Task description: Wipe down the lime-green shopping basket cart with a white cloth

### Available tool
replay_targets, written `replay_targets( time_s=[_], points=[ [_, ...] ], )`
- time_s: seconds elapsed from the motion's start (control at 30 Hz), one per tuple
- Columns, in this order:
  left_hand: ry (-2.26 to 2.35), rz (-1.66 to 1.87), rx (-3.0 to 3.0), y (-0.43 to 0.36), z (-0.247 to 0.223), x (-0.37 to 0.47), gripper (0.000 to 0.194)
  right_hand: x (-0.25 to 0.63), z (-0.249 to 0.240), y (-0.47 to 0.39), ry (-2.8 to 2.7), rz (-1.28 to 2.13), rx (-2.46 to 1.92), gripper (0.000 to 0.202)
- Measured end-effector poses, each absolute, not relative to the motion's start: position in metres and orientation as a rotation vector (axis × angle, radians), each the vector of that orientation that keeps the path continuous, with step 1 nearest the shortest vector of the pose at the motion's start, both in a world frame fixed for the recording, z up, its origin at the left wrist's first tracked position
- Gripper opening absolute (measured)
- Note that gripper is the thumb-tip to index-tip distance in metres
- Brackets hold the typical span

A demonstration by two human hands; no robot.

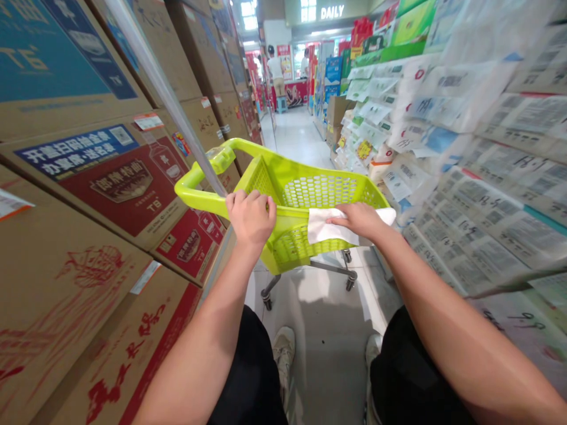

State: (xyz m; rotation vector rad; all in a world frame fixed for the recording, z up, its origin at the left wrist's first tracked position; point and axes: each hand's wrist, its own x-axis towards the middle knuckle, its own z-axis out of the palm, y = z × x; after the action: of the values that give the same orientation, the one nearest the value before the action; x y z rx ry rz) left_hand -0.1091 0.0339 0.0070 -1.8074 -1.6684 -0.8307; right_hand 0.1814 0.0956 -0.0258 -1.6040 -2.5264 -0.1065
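A yellow-green plastic shopping cart [290,251] stands sideways in front of me, its handle end to the left. My left hand [251,215] is closed around the near top rim, close to the handle. Further right along that rim, my right hand [361,219] presses a white cloth [319,227] over the edge, thumb on the near face and fingers over the top. Part of the cloth hangs down the cart's side, and another part sticks out past the right hand. A grey metal pole [166,88] slants down past the handle towards my left hand; its lower end is hidden.
Stacked cardboard boxes [128,183] line the left side. Wrapped paper packs [491,206] are piled high on the right. Between them the tiled floor [295,139] runs back to a person [275,68] beside a blue stool [282,104]. My shoes [284,348] stand close behind the cart wheels.
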Motion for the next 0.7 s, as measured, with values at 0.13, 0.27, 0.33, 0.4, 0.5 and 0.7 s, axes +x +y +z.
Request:
replay_targets(
  time_s=[0.13,0.27,0.33,0.4,0.5,0.7],
  points=[
    [-1.661,-0.849,-1.792,0.031,0.007,-0.105,0.039,0.157,-0.026,0.090,-2.466,-0.158,-1.631,0.067],
    [-1.669,-0.855,-1.782,0.027,0.006,-0.096,0.039,0.123,-0.025,0.079,-2.403,-0.203,-1.634,0.070],
    [-1.667,-0.862,-1.799,0.026,0.006,-0.091,0.037,0.107,-0.023,0.073,-2.374,-0.209,-1.611,0.069],
    [-1.664,-0.881,-1.829,0.025,0.006,-0.088,0.036,0.095,-0.022,0.069,-2.331,-0.219,-1.586,0.071],
    [-1.654,-0.895,-1.863,0.026,0.006,-0.088,0.036,0.092,-0.021,0.069,-2.325,-0.205,-1.557,0.073],
    [-1.609,-0.910,-1.817,0.035,0.004,-0.094,0.039,0.147,-0.022,0.084,-2.439,-0.098,-1.490,0.065]
  ],
)
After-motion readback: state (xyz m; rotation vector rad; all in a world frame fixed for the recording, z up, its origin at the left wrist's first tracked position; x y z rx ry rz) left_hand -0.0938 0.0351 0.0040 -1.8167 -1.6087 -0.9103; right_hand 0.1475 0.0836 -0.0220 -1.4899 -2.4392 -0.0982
